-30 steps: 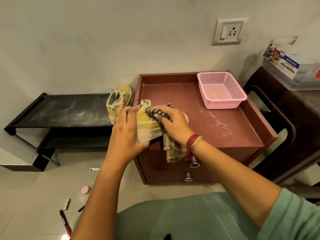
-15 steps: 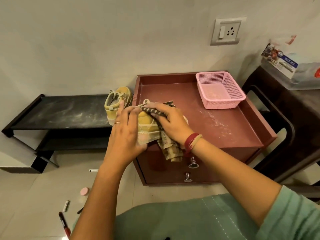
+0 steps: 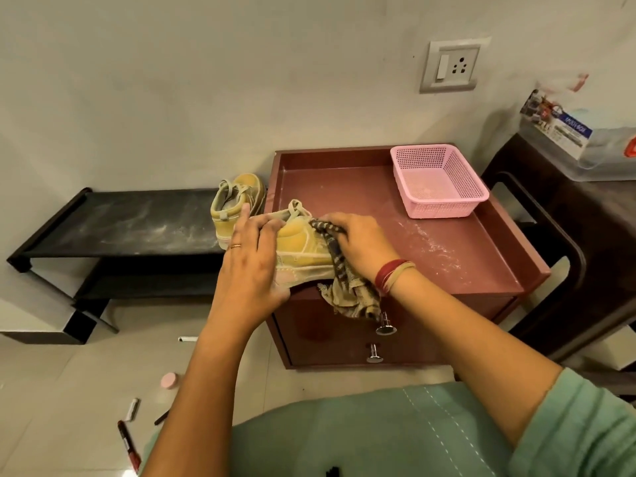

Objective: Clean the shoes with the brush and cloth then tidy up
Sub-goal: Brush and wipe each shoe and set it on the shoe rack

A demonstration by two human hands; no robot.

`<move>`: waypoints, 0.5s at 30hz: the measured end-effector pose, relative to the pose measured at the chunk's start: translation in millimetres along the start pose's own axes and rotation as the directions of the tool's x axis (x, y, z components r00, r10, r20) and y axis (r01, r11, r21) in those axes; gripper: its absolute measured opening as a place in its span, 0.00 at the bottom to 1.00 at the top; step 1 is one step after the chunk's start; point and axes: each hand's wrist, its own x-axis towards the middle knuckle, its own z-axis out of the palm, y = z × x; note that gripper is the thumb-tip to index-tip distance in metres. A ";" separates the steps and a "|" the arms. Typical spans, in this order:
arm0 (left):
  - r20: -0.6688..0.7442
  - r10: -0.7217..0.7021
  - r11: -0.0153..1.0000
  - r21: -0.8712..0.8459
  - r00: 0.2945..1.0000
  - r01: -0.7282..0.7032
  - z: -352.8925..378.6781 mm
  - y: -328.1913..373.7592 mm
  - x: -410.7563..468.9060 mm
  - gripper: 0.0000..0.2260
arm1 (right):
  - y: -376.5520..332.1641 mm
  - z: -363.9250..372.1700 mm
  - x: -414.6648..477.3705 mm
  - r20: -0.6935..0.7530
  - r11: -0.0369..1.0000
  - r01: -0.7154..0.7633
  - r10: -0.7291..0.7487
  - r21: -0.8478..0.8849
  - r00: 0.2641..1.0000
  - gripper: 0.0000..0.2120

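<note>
Hidden: our left hand [image 3: 253, 266] covers the near end of the held shoe [image 3: 303, 249], and our right hand [image 3: 364, 246] covers its far end. We cannot tell whether the shoe touches the cabinet [image 3: 361, 187] or hangs just above it.
Cut off: the clear plastic box [image 3: 585, 139] on the dark furniture at the right runs out of view, and its label is too small for us to read.
Hard to make out: pale dusty smears lie on the cabinet top and on the black rack [image 3: 120, 225]; we cannot tell what they are.
Shoes: two, both yellow. The held shoe lies tilted on its side over the cabinet's front left corner. The second shoe [image 3: 237, 204] stands on the right end of the rack, just beside the cabinet.
Left hand: our fingers curl over the shoe and grip it, with the index finger sticking up straight. The thumb is out of sight.
Right hand: our fingers are closed around the bunched cloth [image 3: 351, 297] and press it against the shoe's side.
Cloth: one, checked. Its loose end hangs over the cabinet's front edge.
Basket: one pink basket [image 3: 444, 204] sits at the cabinet's back right.
Knobs: two metal knobs [image 3: 386, 327] on the drawer fronts, one above the other.
Floor: five small things, a pink round lid [image 3: 168, 380], a red marker [image 3: 129, 445], and three slim pieces we cannot identify.
</note>
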 end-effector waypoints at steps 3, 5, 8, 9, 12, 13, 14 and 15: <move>0.005 -0.020 0.999 -0.025 1.000 0.021 0.2 -0.8 1.0 0.38 | -20.1 3.5 -14.4 -0.008 0.983 0.176 -0.176 0.058 0.984 0.18; 0.010 -0.021 0.999 -0.023 1.000 0.021 -0.8 -1.1 2.1 0.39 | -21.4 0.7 -20.2 0.030 0.979 0.200 -0.201 0.042 0.979 0.19; 0.018 -0.026 1.000 -0.013 0.999 0.027 -2.3 -0.6 0.5 0.39 | -4.0 -8.7 -10.7 0.082 0.984 0.087 -0.075 -0.155 0.994 0.22; 0.017 -0.030 0.999 -0.016 0.999 0.030 -3.3 -0.8 0.3 0.40 | 1.8 -13.4 -6.7 0.076 0.980 0.038 -0.024 -0.195 0.997 0.23; 0.015 -0.048 0.998 -0.036 0.999 0.048 -6.3 -0.9 1.5 0.41 | 22.7 -36.1 -1.7 -0.043 0.978 -0.085 0.078 -0.190 0.996 0.19; 0.016 -0.052 0.998 -0.044 0.999 0.053 -7.1 -1.0 2.1 0.41 | 31.3 -45.4 -2.4 -0.111 0.979 -0.123 0.105 -0.164 0.988 0.18; 0.018 -0.055 0.997 -0.049 0.998 0.056 -7.5 -1.1 2.8 0.42 | 38.9 -54.7 -4.2 -0.183 0.979 -0.145 0.117 -0.145 0.976 0.18; 0.018 -0.060 0.997 -0.055 0.998 0.061 -7.8 -1.5 3.4 0.42 | 44.7 -61.7 -6.0 -0.250 0.980 -0.146 0.108 -0.135 0.962 0.18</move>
